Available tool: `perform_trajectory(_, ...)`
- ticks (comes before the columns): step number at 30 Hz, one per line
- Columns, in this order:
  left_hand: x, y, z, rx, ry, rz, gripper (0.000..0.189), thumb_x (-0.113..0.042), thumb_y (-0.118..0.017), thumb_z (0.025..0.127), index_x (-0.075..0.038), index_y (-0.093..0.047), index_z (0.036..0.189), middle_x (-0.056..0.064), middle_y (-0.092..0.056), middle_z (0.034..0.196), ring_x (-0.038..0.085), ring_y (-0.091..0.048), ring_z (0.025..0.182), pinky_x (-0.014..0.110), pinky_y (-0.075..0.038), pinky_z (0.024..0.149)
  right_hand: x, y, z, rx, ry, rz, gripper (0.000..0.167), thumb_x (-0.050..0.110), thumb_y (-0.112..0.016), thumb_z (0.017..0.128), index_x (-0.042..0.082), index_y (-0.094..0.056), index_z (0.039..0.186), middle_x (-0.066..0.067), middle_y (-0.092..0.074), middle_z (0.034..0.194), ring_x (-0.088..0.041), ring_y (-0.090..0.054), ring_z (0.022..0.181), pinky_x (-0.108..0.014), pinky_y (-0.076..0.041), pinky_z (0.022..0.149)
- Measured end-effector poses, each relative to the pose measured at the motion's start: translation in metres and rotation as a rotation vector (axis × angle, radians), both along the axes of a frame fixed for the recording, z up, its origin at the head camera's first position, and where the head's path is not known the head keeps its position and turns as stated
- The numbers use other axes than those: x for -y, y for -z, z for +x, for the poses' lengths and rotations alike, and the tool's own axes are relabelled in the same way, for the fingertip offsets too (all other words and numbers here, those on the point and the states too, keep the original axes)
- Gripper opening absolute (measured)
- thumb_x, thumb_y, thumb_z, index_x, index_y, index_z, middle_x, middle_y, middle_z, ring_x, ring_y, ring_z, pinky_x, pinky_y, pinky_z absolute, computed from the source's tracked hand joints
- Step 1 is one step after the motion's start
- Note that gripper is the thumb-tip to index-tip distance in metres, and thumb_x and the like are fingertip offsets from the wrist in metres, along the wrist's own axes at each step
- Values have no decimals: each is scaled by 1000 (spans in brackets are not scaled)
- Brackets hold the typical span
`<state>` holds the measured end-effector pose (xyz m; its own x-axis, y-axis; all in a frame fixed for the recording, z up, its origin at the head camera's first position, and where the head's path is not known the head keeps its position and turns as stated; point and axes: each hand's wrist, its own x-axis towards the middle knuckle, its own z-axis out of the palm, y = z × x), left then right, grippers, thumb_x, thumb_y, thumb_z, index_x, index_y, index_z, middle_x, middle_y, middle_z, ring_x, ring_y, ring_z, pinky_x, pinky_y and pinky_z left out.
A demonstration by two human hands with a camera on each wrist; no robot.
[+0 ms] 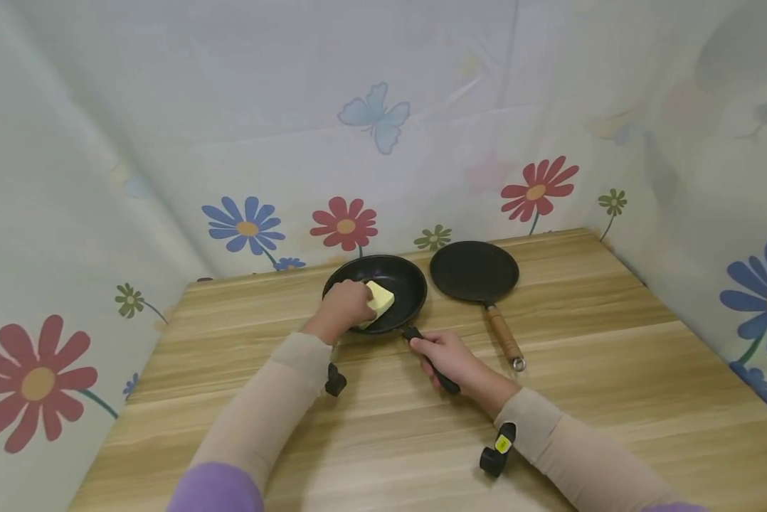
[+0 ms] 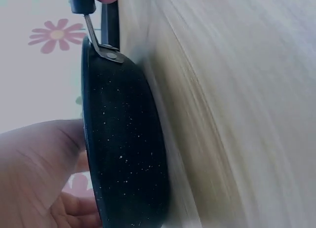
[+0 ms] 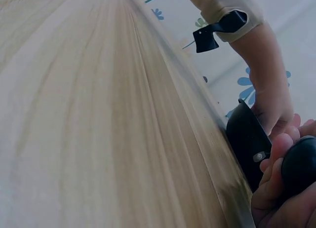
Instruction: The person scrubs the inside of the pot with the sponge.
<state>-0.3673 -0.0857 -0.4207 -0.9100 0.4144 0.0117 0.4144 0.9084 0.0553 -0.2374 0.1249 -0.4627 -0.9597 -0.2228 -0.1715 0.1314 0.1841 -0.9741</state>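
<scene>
A black frying pan (image 1: 410, 286) stands on the wooden table, its speckled outer side (image 2: 126, 139) filling much of the left wrist view. My left hand (image 1: 345, 307) reaches over the near left rim and holds a pale yellow sponge (image 1: 381, 296) against the inside of the pan. The pan hides the fingertips in the left wrist view. Wrapped round the black pan handle (image 1: 447, 384) is my right hand (image 1: 452, 361), thumb along the top near the pan end. In the right wrist view its curled fingers (image 3: 276, 181) show around the handle's end.
Right of the frying pan lies a flat black griddle pan (image 1: 474, 270) with a wooden handle (image 1: 504, 334) pointing toward me. Behind the wooden table (image 1: 614, 370) hangs a white sheet (image 1: 281, 156) printed with flowers. Black camera mounts (image 1: 497, 451) sit on both wrists.
</scene>
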Motion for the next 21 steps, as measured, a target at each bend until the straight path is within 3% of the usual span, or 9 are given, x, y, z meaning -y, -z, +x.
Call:
perform_trajectory(4,3,-3,3,-55,-35,48,43,-36,-72,82,-14,-75,119,12,-69,108,33,-60,95,47,-49,85,0,-1,1,-12,-30,5,34,27,-56,103,-3,-66,116,-5,-49,59,-14,-43,40,-28,-40,41)
perform_trajectory(9,8,-22,8,-118,-61,157,48,-37,-72,80,-14,-71,122,14,-60,108,30,-53,95,44,-48,82,1,-8,1,-21,-54,-20,35,27,-57,103,-7,-63,113,-6,-48,59,-13,-43,39,-27,-40,41)
perform_trajectory(14,14,-44,15,-113,-74,269,51,-38,-72,81,-14,-67,125,15,-55,112,31,-48,102,46,-47,84,-3,-16,-1,-48,-33,-11,35,26,-56,103,-6,-62,115,-3,-48,57,-13,-43,38,-28,-39,41)
perform_trajectory(21,30,-63,25,-102,-111,306,51,-36,-70,82,-12,-66,126,18,-53,119,34,-47,108,49,-46,87,-17,-29,-4,-54,-15,-25,33,27,-55,104,-2,-63,116,-3,-49,59,-12,-43,40,-27,-40,42)
